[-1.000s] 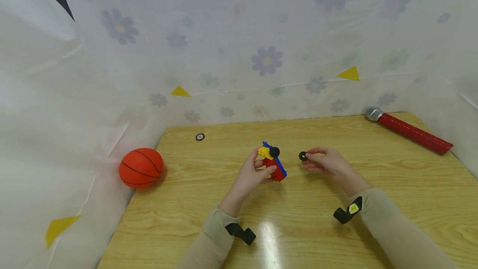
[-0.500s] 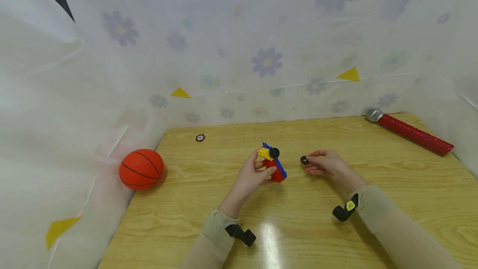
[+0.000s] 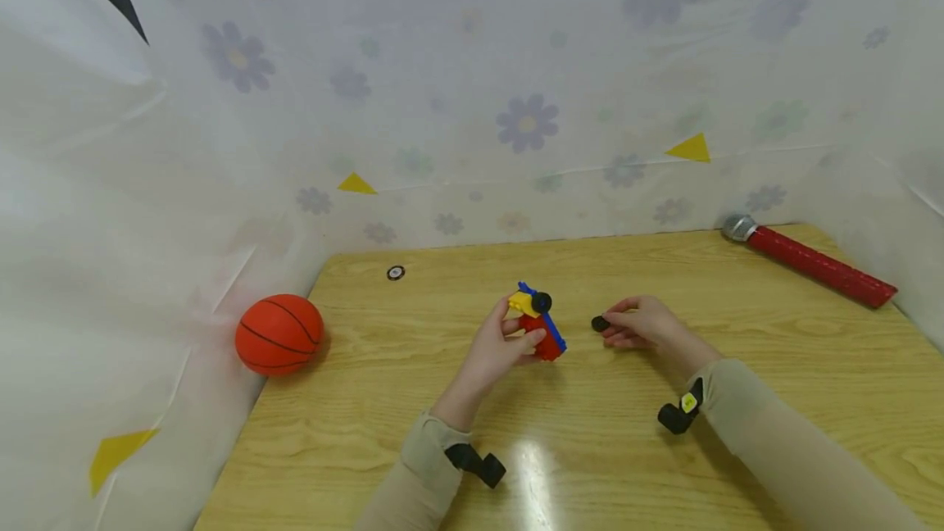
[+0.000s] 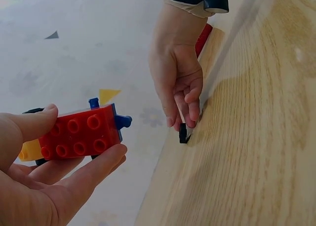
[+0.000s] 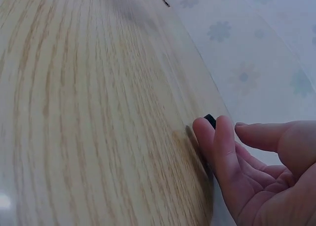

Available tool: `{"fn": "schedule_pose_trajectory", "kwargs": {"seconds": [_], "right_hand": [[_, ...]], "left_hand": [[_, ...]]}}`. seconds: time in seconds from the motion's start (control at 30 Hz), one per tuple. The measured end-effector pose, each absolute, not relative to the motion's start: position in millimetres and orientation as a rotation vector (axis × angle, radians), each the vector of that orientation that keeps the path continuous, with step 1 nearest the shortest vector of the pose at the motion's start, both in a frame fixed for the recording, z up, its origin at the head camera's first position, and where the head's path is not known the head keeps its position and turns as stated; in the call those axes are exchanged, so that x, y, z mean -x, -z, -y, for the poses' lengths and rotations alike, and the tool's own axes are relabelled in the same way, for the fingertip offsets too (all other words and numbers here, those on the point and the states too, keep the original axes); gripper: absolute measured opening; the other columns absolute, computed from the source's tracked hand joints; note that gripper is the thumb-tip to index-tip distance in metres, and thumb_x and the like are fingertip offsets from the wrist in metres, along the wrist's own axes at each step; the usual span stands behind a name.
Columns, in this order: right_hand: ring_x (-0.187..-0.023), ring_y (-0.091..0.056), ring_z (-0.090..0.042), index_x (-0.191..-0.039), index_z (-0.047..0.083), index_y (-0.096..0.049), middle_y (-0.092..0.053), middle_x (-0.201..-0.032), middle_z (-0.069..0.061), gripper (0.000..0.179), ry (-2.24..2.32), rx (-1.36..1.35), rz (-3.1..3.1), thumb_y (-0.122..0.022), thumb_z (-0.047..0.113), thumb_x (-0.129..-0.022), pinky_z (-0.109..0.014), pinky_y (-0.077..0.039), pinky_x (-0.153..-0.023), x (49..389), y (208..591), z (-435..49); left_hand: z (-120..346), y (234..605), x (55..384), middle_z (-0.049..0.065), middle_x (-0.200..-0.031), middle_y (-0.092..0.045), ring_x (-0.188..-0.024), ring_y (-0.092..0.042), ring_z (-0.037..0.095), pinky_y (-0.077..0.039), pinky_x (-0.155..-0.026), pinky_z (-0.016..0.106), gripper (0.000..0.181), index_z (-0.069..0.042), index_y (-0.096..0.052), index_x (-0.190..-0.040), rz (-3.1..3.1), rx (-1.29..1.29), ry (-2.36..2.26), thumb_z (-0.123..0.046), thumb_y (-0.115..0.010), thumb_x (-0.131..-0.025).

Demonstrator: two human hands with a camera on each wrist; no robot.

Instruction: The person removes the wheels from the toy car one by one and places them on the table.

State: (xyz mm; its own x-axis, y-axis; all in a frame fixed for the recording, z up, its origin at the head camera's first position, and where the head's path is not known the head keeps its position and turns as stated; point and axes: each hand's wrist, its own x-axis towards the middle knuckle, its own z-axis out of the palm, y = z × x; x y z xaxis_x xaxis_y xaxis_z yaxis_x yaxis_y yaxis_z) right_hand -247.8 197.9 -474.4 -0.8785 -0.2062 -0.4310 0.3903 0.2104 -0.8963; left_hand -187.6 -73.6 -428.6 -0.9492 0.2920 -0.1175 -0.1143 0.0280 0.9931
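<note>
My left hand [image 3: 494, 344] grips a toy car [image 3: 549, 344] of building bricks, tilted above the table. The car has a red studded brick [image 4: 79, 132], a yellow brick [image 3: 521, 302], a blue base and a black wheel [image 3: 542, 302] on the side facing up. To its right, my right hand [image 3: 643, 323] pinches a loose black toy wheel [image 3: 600, 324] at the fingertips, apart from the car. In the left wrist view this loose wheel [image 4: 183, 133] appears edge-on. The right wrist view shows only a bit of the wheel [image 5: 211, 120]; fingers hide the rest.
A small red basketball [image 3: 279, 334] sits at the table's left edge. Toward the back left lies a round black-and-white disc [image 3: 396, 273]. A red-handled microphone [image 3: 811, 261] lies at the back right. White flowered sheeting [image 3: 442, 105] hangs behind the wooden table [image 3: 354, 441].
My right hand has lowered slightly and turned the loose wheel, so its hole no longer shows. The left hand and the toy car have stayed in place.
</note>
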Motion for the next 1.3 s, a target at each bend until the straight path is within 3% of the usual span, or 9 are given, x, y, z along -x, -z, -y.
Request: {"fn": "schedule_pose_trajectory", "kwargs": {"seconds": [0.37,1.0,1.3], "right_hand": [[-0.070,-0.073,-0.014,-0.138,-0.015,-0.038,-0.073,-0.081,-0.005,0.046,1.712,-0.164,-2.017,-0.053,0.011,-0.102,-0.027,-0.060,-0.066,245,470,-199],[-0.080,-0.074,-0.015,-0.143,-0.011,-0.037,-0.076,-0.095,-0.009,0.058,1.750,0.020,-2.051,-0.056,0.025,-0.102,-0.031,-0.061,-0.073,232,437,-193],[-0.085,-0.075,-0.021,-0.136,-0.009,-0.043,-0.075,-0.098,-0.011,0.053,1.753,0.093,-2.086,-0.057,0.029,-0.102,-0.032,-0.061,-0.074,224,423,-185]], "left_hand": [[74,428,189,0.024,-0.133,-0.060,-0.113,-0.066,0.038,-0.059,-0.081,0.047,0.069,-0.014,-0.034,-0.153,-2.023,-0.186,-2.000,-0.008,-0.068,-0.093],[77,429,188,0.023,-0.132,-0.061,-0.112,-0.066,0.036,-0.058,-0.083,0.051,0.067,-0.016,-0.034,-0.153,-2.003,-0.193,-2.003,-0.009,-0.066,-0.095],[79,430,188,0.023,-0.133,-0.061,-0.115,-0.065,0.037,-0.059,-0.083,0.049,0.063,-0.016,-0.037,-0.151,-2.002,-0.221,-2.005,-0.010,-0.066,-0.095]]}}
